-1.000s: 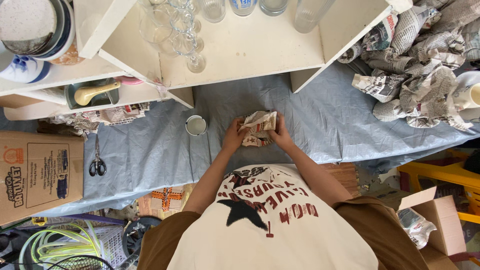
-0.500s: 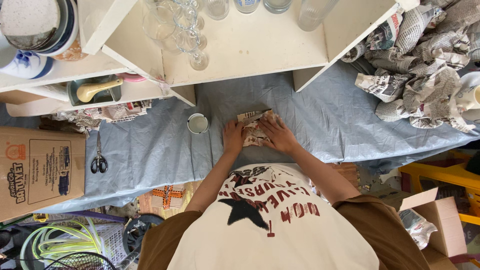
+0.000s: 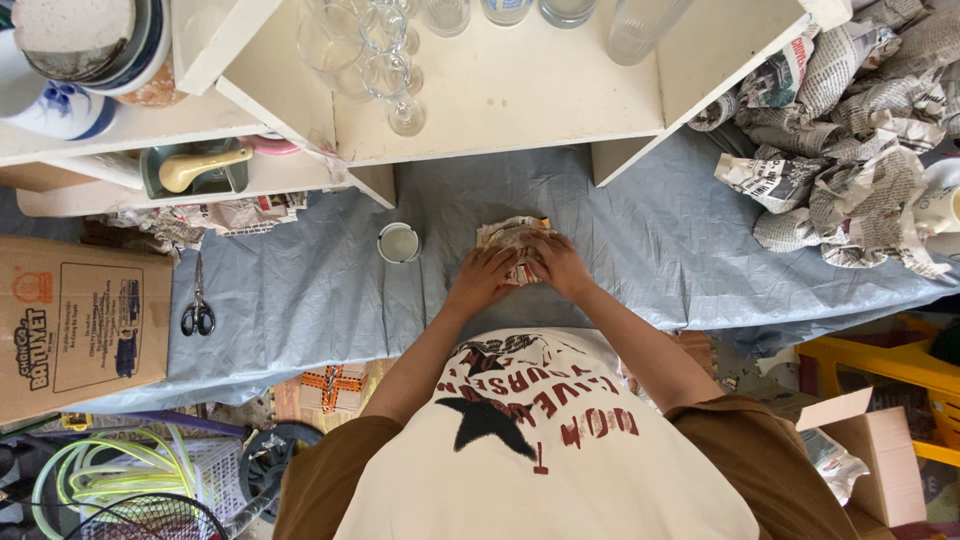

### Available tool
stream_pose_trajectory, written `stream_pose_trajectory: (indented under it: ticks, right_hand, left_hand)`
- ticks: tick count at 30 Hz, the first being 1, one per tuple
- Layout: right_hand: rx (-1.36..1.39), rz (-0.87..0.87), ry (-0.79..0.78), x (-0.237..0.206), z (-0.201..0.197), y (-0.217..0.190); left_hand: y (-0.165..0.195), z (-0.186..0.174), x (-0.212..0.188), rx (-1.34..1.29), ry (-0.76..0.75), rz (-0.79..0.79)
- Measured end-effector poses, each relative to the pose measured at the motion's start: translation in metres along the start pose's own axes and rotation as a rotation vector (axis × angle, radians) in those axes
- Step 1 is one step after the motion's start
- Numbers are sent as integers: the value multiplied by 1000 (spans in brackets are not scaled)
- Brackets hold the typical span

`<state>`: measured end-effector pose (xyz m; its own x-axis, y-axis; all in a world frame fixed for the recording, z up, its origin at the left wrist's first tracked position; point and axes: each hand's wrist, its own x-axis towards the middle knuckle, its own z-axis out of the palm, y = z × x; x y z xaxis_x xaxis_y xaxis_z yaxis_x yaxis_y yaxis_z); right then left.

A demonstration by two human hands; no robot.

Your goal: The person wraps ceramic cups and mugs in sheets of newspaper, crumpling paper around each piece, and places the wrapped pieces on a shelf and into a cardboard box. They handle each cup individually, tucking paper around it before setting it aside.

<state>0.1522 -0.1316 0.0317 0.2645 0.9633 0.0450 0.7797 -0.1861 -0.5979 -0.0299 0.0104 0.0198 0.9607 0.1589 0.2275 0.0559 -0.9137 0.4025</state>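
Both hands press on a small bundle wrapped in newspaper (image 3: 512,236) that lies on the blue sheet (image 3: 300,290) covering the floor. My left hand (image 3: 483,279) covers its near left side and my right hand (image 3: 558,264) its near right side. What the paper wraps is hidden. A small white cup (image 3: 399,242) stands just left of the bundle.
A white shelf unit (image 3: 500,90) with glasses (image 3: 385,50) stands beyond the bundle. Crumpled newspaper bundles (image 3: 850,150) pile at the right. Scissors (image 3: 197,300) and a cardboard box (image 3: 75,320) lie at the left. A yellow crate (image 3: 880,370) and small box (image 3: 870,460) sit near right.
The bundle has gone from being held up in both hands to lying on the sheet a little farther away, with both hands now pressing on it.
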Motion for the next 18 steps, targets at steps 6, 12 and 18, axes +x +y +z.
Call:
stream_pose_trajectory:
  ticks: [6, 12, 18]
  right_hand:
    - [-142, -367, 44, 4, -22, 4]
    - [351, 103, 63, 28, -22, 4]
    - [-143, 319, 223, 49, -6, -20]
  left_hand:
    - [-15, 6, 14, -93, -42, -173]
    - [-24, -1, 34, -287, -75, -530]
    - [-14, -7, 53, -13, 52, -767]
